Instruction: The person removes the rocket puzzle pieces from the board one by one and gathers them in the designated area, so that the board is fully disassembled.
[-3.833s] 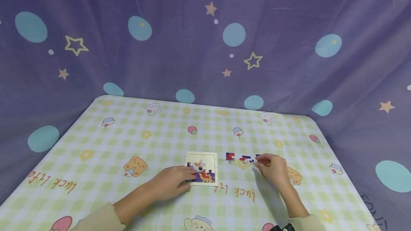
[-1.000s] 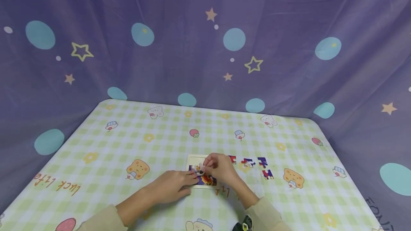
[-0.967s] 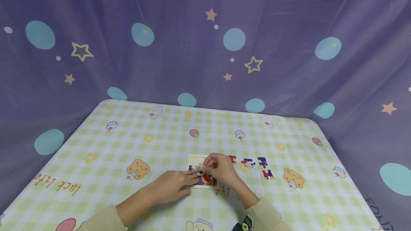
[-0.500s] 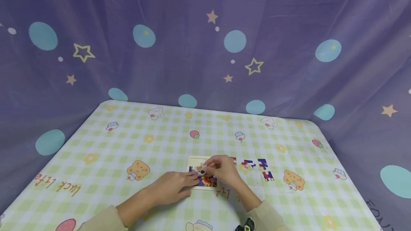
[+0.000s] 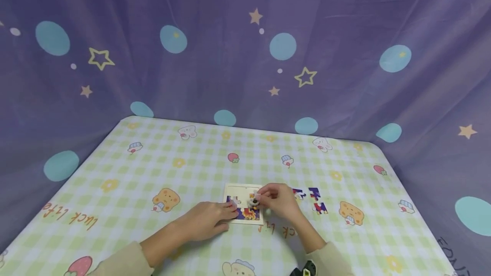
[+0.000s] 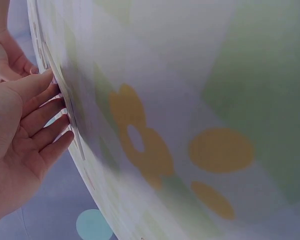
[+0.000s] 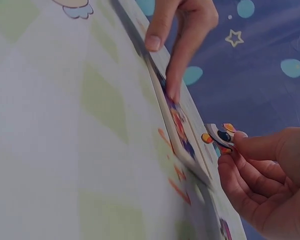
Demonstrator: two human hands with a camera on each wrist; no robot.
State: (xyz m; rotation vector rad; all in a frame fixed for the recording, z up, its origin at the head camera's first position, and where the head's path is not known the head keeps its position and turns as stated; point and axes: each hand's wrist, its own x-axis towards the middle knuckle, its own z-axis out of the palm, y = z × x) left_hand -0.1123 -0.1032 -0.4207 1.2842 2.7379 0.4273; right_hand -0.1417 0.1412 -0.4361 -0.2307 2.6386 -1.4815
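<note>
In the head view a small square puzzle tray (image 5: pixel 245 188) with a pale rim lies on the table, several colourful pieces (image 5: pixel 247 214) fitted along its near side. My left hand (image 5: pixel 207 218) rests at the tray's left side, its fingertips on the pieces there; the right wrist view shows its thumb (image 7: pixel 154 42) by the tray edge. Between thumb and fingers my right hand (image 5: pixel 281 202) pinches a white, orange and dark puzzle piece (image 7: pixel 222 137), held over the tray's right side. Bare tray floor shows at the back.
Several loose puzzle pieces (image 5: pixel 319 208) lie right of the tray, one partly hidden by the right hand. A checked, printed cloth (image 5: pixel 184 250) covers the table. Behind stands a purple curtain (image 5: pixel 215 80).
My right hand has gone from the loose pieces to the tray, then drawn rightward with a puzzle piece lifted from the middle of the tray. The left hand stays nearly still.
</note>
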